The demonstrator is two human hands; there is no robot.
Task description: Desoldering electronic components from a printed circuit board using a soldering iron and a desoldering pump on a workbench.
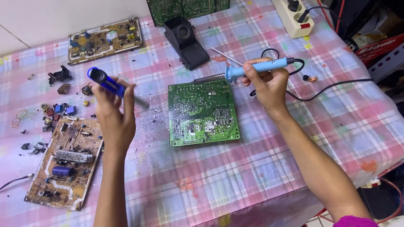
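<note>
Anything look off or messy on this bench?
Yes: small debris is strewn over the cloth left of the green board, and loose pulled parts lie scattered above the brown board. Nothing else looks askew.

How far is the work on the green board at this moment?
Done: small removed parts lie loose at the left. In hand: the right hand holds a blue soldering iron at the green board's top edge; the left hand holds a blue desoldering pump raised beside it. Left: the board remains densely soldered.
</note>
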